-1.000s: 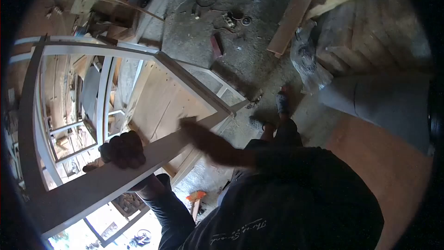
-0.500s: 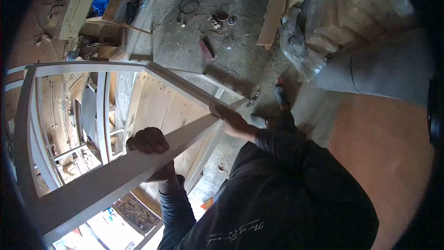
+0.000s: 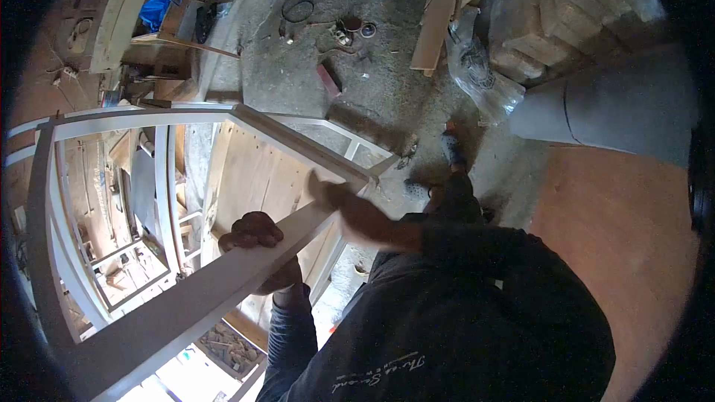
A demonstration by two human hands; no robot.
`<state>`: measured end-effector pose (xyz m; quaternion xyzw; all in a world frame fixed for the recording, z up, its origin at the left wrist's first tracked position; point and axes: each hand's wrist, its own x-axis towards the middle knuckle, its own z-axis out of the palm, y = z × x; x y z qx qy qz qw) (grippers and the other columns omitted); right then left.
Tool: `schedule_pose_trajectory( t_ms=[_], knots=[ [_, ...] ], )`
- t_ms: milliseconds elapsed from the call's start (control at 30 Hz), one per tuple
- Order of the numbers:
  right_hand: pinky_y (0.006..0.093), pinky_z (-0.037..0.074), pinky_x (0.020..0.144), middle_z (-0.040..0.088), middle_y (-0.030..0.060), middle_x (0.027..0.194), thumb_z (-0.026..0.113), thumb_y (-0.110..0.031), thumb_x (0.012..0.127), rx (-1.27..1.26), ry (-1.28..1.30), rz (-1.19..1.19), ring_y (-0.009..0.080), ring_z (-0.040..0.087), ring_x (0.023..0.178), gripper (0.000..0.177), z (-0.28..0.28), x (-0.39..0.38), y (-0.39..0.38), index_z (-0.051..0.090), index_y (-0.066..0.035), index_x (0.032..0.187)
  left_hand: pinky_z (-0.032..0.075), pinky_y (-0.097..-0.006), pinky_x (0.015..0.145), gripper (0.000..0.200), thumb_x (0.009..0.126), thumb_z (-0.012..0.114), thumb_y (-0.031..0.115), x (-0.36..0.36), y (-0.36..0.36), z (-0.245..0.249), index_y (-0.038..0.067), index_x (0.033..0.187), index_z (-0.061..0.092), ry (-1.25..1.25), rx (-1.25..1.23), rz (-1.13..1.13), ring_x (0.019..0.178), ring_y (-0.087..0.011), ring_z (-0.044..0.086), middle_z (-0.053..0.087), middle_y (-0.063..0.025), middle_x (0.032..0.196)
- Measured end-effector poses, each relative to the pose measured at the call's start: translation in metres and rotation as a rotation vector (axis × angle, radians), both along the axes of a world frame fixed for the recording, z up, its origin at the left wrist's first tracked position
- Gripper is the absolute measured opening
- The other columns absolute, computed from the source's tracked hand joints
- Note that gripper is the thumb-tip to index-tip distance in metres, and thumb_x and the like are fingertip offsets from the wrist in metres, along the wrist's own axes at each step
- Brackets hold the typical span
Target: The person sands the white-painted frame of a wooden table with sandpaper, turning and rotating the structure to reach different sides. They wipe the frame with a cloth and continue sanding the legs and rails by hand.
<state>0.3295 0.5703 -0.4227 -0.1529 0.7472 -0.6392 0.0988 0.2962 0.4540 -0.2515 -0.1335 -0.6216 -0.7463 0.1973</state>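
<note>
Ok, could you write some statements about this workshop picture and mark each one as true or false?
1. The left hand grips the near rail of the white frame. True.
2. The right hand holds a hammer. False: no hammer shows; the blurred hand is by the frame's corner.
3. A long plank lies on the floor. True.
4. The floor is carpeted. False: it is bare and grey, with litter on it.
</note>
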Motion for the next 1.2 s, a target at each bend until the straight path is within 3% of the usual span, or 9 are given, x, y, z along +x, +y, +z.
schedule_pose_trajectory(
  t_ms=[167,233,433,600,700,800,967,1133,1200],
  knots=[
    [0.0438,0.039,0.115,0.048,0.0264,0.147,0.05,0.006,0.088,0.037,0.022,-0.125,0.0376,0.046,0.139,0.063,-0.081,0.017,-0.002,0.039,0.001,0.15,0.045,-0.031,0.059,0.034,0.095,0.061,0.038,-0.001,0.018,0.004,0.006,0.091,0.05,0.042,-0.065,0.136,0.066,-0.0207,0.053,0.054,-0.0097,0.07],
    [0.0496,0.051,0.093,0.062,0.0282,0.126,0.051,0.004,0.087,0.243,-0.053,0.015,0.0414,0.061,0.118,0.053,-0.08,-0.001,0.019,0.047,0.001,0.139,0.046,-0.0322,0.06,0.03,0.096,0.062,0.032,0.002,0.014,0.003,0.006,0.091,0.049,-0.001,-0.206,0.221,0.065,-0.0212,0.054,0.055,-0.0097,0.07],
    [0.0424,0.043,0.109,0.056,0.0227,0.138,0.051,0.018,0.08,-0.245,0.245,0.543,0.04,0.054,0.13,0.07,0.124,-0.072,0.041,0.049,-0.008,0.145,0.053,-0.0384,0.07,0.033,0.097,0.057,0.035,0.004,0.008,-0.007,0.002,0.091,0.058,0.128,-0.368,0.437,0.075,-0.0272,0.062,0.063,-0.014,0.08],
    [0.0447,0.052,0.095,0.067,0.026,0.117,0.054,0.004,0.08,0.215,0.046,1.006,0.0365,0.066,0.111,0.057,-0.018,-0.138,0.037,0.055,-0.005,0.136,0.049,-0.0499,0.072,0.027,0.09,0.061,0.021,0.044,-0.002,-0.055,-0.001,0.105,0.063,0.006,-0.811,0.904,0.083,-0.0401,0.065,0.066,-0.018,0.093],
    [0.0484,0.054,0.088,0.068,0.0267,0.108,0.054,0.006,0.077,0.369,0.216,1.257,0.0417,0.068,0.103,0.063,0.136,-0.155,0.024,0.053,-0.006,0.138,0.048,-0.0516,0.071,0.024,0.093,0.056,0.017,0.053,0.028,-0.056,-0.001,0.109,0.06,-0.051,-1.015,1.377,0.081,-0.0446,0.063,0.065,-0.0206,0.092],
    [0.0498,0.056,0.079,0.067,0.0305,0.106,0.05,0.006,0.079,-0.116,0.58,1.185,0.047,0.067,0.097,0.062,0.132,-0.166,0.014,0.051,-0.005,0.14,0.048,-0.0512,0.071,0.022,0.099,0.047,0.015,0.042,0.054,-0.001,-0.001,0.107,0.058,-0.228,-0.923,1.487,0.08,-0.0449,0.062,0.063,-0.0225,0.091],
    [0.0431,0.056,0.077,0.064,0.0161,0.123,0.061,-0.002,0.081,0.074,0.019,1.431,0.0326,0.065,0.1,0.064,-0.019,-0.186,0.022,0.048,-0.007,0.144,0.05,-0.047,0.071,0.017,0.101,0.052,0.017,0.068,0.108,0.052,0.0,0.099,0.056,-0.27,-0.73,1.339,0.082,-0.0434,0.063,0.061,-0.0248,0.088],
    [0.0474,0.055,0.073,0.066,0.0223,0.106,0.056,-0.013,0.089,-0.111,0.715,1.562,0.0408,0.066,0.086,0.042,0.255,-0.208,0.011,0.056,-0.001,0.129,0.054,-0.0441,0.066,0.023,0.089,0.073,0.015,0.055,0.119,0.085,0.003,0.1,0.057,-0.639,-0.888,1.284,0.082,-0.0357,0.071,0.071,-0.0165,0.09],
    [0.0483,0.055,0.073,0.067,0.0231,0.102,0.055,-0.014,0.09,-0.235,0.749,1.384,0.0429,0.067,0.083,0.038,0.266,-0.189,0.008,0.059,0.001,0.124,0.055,-0.0423,0.066,0.017,0.09,0.071,0.014,0.058,0.115,0.091,0.005,0.096,0.059,-0.598,-0.791,1.23,0.081,-0.0346,0.072,0.073,-0.0125,0.086]
  ],
)
